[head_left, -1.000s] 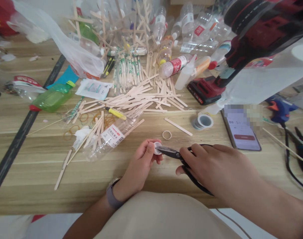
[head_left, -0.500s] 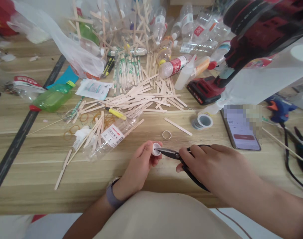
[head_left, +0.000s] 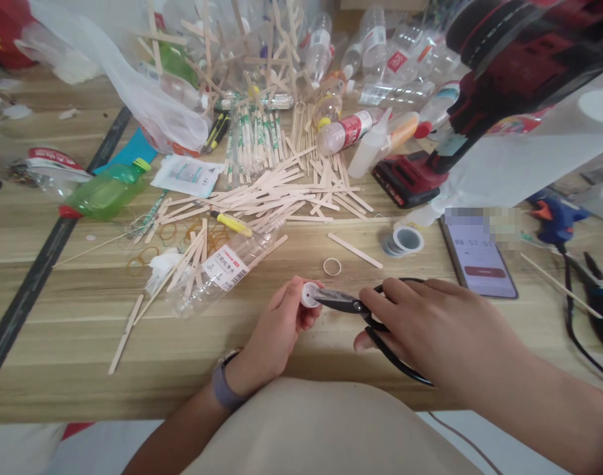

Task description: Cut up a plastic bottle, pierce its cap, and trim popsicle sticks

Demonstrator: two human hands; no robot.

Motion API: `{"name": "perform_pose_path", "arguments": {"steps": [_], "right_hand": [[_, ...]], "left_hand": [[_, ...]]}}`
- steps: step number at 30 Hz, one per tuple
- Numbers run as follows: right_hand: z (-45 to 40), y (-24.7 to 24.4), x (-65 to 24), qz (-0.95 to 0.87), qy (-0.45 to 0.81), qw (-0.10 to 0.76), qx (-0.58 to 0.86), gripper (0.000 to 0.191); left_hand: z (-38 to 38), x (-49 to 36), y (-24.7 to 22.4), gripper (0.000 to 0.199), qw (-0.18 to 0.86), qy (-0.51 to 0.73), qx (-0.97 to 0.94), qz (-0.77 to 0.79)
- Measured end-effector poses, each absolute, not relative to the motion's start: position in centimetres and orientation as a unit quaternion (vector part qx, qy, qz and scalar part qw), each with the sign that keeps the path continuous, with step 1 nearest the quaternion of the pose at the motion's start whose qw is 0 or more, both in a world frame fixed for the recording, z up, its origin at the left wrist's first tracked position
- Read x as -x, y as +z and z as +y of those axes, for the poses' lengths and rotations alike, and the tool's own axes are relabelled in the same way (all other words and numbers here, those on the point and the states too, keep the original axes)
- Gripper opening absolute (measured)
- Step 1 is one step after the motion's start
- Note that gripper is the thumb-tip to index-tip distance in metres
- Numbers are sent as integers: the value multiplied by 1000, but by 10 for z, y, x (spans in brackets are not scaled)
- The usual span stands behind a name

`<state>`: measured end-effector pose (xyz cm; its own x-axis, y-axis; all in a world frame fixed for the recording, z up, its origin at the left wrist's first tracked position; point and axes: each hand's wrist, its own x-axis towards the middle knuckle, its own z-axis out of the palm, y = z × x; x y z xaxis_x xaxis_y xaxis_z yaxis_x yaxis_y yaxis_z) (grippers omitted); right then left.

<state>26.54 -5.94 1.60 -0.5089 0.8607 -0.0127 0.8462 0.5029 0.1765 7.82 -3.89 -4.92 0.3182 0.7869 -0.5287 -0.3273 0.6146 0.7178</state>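
Between the fingers of my left hand point(head_left: 280, 323) is a white bottle cap point(head_left: 310, 295), its hollow side turned towards the right with a small dark hole in the middle. My right hand point(head_left: 420, 323) grips the black handles of a pair of scissors point(head_left: 348, 303). Their blades point left, and the tip lies at the rim of the cap. Just beyond the cap, a thin pale ring point(head_left: 332, 266) rests on the table. A clear plastic bottle point(head_left: 227, 267) lies on its side to the left, with a yellow-handled tool point(head_left: 233, 224) by it.
Wooden craft sticks point(head_left: 276, 191) are heaped mid-table, with plastic bottles behind. At right stand a red and black power drill point(head_left: 405, 175), a wire spool point(head_left: 405, 241), a phone point(head_left: 479, 257) and a blue glue gun point(head_left: 553, 214). A green bottle point(head_left: 106, 191) lies at left.
The scissors have drawn back a little to the right, their tip moving from the hole in the cap to its rim. My left hand keeps hold of the cap, nearly unmoved.
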Motion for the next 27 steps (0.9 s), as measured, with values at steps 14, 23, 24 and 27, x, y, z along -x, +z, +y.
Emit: {"name": "perform_pose_path", "arguments": {"steps": [14,23,24,27], "right_hand": [[-66,13,-259,873,144,55,-463,23],[-66,10,-259,879,142,42,-453,16],[-66,10,-259,879,140,39,-454,16],[-66,10,-261,879,144,26,-455,17]], "left_hand": [[-39,-78,-46,36,762,329,-298,471],[-36,-77,-42,25,761,313,-296,485],[-36,-77,-41,24,761,311,-295,487],[-35,-77,-40,22,763,305,-287,492]]}}
